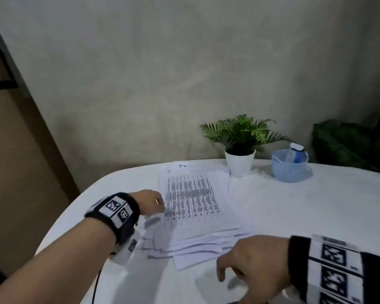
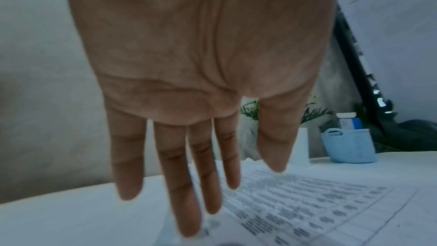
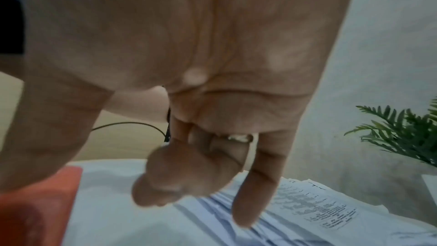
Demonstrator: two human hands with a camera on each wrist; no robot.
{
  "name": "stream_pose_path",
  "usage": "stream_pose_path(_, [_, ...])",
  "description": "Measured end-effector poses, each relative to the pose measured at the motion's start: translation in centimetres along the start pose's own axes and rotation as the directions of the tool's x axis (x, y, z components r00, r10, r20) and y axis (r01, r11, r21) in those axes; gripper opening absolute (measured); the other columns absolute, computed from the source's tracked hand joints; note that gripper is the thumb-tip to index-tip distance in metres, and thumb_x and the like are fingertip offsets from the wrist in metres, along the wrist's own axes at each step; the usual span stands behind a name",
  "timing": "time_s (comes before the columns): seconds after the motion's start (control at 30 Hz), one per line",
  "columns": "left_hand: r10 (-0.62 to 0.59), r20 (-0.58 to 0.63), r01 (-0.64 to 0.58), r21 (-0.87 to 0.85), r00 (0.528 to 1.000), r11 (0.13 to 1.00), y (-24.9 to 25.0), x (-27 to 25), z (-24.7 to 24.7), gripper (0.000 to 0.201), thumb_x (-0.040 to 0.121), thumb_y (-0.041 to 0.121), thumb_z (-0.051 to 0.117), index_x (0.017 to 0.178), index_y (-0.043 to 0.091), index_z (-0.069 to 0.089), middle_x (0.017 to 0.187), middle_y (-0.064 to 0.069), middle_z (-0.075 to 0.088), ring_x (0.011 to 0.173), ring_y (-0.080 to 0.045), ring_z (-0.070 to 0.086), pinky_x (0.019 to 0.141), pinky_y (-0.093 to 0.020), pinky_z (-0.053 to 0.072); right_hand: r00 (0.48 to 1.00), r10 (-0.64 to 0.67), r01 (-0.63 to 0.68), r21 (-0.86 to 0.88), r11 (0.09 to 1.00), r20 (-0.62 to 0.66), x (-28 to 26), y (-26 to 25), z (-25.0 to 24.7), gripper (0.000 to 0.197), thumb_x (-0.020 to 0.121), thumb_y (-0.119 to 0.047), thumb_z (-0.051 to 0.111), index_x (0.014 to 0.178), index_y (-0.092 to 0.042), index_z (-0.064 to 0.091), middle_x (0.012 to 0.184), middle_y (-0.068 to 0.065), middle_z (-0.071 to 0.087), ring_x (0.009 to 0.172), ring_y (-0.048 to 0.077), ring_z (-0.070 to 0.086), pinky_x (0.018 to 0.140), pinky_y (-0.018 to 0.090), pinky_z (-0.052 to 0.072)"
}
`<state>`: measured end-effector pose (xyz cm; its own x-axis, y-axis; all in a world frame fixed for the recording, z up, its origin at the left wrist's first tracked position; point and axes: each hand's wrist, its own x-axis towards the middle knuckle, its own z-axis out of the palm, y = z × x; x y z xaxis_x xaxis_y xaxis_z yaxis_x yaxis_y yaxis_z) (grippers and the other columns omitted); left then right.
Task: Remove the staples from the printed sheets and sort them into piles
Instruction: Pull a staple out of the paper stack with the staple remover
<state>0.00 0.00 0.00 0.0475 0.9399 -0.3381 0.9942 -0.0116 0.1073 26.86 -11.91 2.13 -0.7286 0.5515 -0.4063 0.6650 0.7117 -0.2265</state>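
A loose stack of printed sheets [image 1: 193, 205] lies fanned out on the white table [image 1: 305, 216], a page of dense table print on top. My left hand [image 1: 160, 207] is at the stack's left edge. Its fingers [image 2: 184, 194] are straight and spread, tips down on or just over the top sheet [image 2: 307, 203]. My right hand [image 1: 235, 275] hovers at the stack's near edge. Its fingers [image 3: 165, 184] hang loosely curled, and I see nothing in them. The sheets [image 3: 319, 209] lie just beyond them. No staple or staple remover is visible.
A potted fern [image 1: 239, 150] in a white pot and a blue basket [image 1: 291, 165] holding a bottle stand at the back of the table, against the wall. The table's rounded edge runs close on the left. A blurred orange-red object [image 3: 35, 209] lies by my right thumb.
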Motion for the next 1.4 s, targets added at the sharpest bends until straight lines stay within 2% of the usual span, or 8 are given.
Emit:
stream_pose_path(0.33, [-0.16, -0.064, 0.164, 0.061, 0.985, 0.985, 1.3, 0.5, 3.1, 0.065, 0.087, 0.046, 0.053, 0.139, 0.01, 0.038, 0.133, -0.012, 0.054, 0.117, -0.029, 0.054, 0.096, -0.035, 0.044, 0.972, 0.184, -0.196, 0.076, 0.978, 0.147, -0.7, -1.8, 0.8, 0.026, 0.088, -0.034, 0.056, 0.113, -0.033, 0.058, 0.072, -0.003, 0.057, 0.044, 0.003, 0.052, 0.05, 0.016, 0.042])
stream_pose_path(0.5, [-0.238, -0.081, 0.238, -0.017, 0.968, 0.971, 1.6, 3.0, 2.8, 0.076, 0.087, 0.052, 0.055, 0.142, 0.005, 0.033, 0.14, -0.013, 0.049, 0.125, -0.03, 0.049, 0.1, -0.035, 0.041, 0.947, 0.281, -0.297, 0.099, 0.95, 0.154, 0.0, 0.2, 0.8, 0.026, 0.089, -0.026, 0.045, 0.11, -0.039, 0.054, 0.077, -0.006, 0.069, 0.058, 0.014, 0.065, 0.084, 0.028, 0.053])
stream_pose_path(0.7, [-0.34, -0.129, 0.324, -0.13, 0.931, 0.937, 1.3, 5.5, 2.9, 0.079, 0.084, 0.054, 0.06, 0.139, 0.003, 0.036, 0.136, -0.014, 0.053, 0.122, -0.03, 0.052, 0.098, -0.035, 0.042, 0.918, 0.392, -0.394, 0.032, 0.919, 0.057, 1.3, 0.8, -0.1, 0.048, 0.076, -0.074, 0.044, 0.1, -0.034, 0.056, 0.092, -0.005, 0.066, 0.082, 0.019, 0.066, 0.082, 0.031, 0.05])
stream_pose_path(0.87, [-0.374, -0.227, 0.357, -0.112, 0.899, 0.927, -0.1, 7.4, 3.0, 0.067, 0.064, 0.054, 0.072, 0.109, 0.009, 0.053, 0.101, -0.01, 0.069, 0.093, -0.03, 0.065, 0.087, -0.038, 0.052, 0.888, 0.454, -0.451, -0.065, 0.89, 0.066, 2.1, -0.4, 0.5, 0.052, 0.086, -0.068, 0.035, 0.108, -0.021, 0.041, 0.109, 0.007, 0.056, 0.079, 0.022, 0.046, 0.074, 0.032, 0.037])
stream_pose_path(1.03, [-0.286, -0.283, 0.259, -0.13, 0.915, 0.957, 0.0, 6.7, 1.1, 0.034, 0.08, 0.022, 0.072, 0.108, 0.005, 0.064, 0.113, -0.011, 0.066, 0.106, -0.028, 0.062, 0.084, -0.031, 0.048, 0.828, 0.551, -0.555, 0.02, 0.832, 0.104, 1.3, 0.0, 0.1, 0.027, 0.087, -0.035, 0.051, 0.101, -0.018, 0.036, 0.077, -0.003, 0.049, 0.049, 0.01, 0.041, 0.046, 0.022, 0.034])
stream_pose_path(1.17, [-0.249, -0.453, 0.14, -0.261, 0.856, 0.955, -0.1, 6.1, 0.9, 0.031, 0.09, 0.001, 0.046, 0.119, 0.004, 0.058, 0.119, -0.017, 0.061, 0.112, -0.033, 0.055, 0.09, -0.036, 0.045, 0.804, 0.593, -0.588, -0.091, 0.803, 0.036, 0.8, 1.5, 0.6, 0.039, 0.092, -0.024, 0.052, 0.124, -0.009, 0.037, 0.104, 0.009, 0.056, 0.071, 0.02, 0.045, 0.054, 0.025, 0.036])
stream_pose_path(1.3, [-0.25, -0.587, -0.031, -0.425, 0.77, 0.905, 0.3, 4.6, 0.8, 0.028, 0.087, -0.004, 0.039, 0.11, 0.004, 0.053, 0.104, -0.022, 0.061, 0.088, -0.034, 0.055, 0.069, -0.034, 0.041, 0.746, 0.664, -0.664, 0.022, 0.747, -0.05, 0.7, 3.6, 0.8, 0.032, 0.091, -0.021, 0.052, 0.106, -0.011, 0.025, 0.073, 0.001, 0.043, 0.055, 0.012, 0.039, 0.046, 0.021, 0.031])
stream_pose_path(1.4, [-0.282, -0.627, -0.139, -0.536, 0.726, 0.833, 0.7, 3.1, -0.2, 0.022, 0.091, 0.0, 0.037, 0.109, 0.005, 0.049, 0.095, -0.02, 0.06, 0.078, -0.031, 0.053, 0.064, -0.033, 0.039, 0.719, 0.671, -0.646, 0.185, 0.741, -0.18, 0.2, 4.8, 0.1, 0.044, 0.09, -0.026, 0.053, 0.121, -0.009, 0.027, 0.088, 0.005, 0.055, 0.071, 0.018, 0.053, 0.062, 0.027, 0.044])
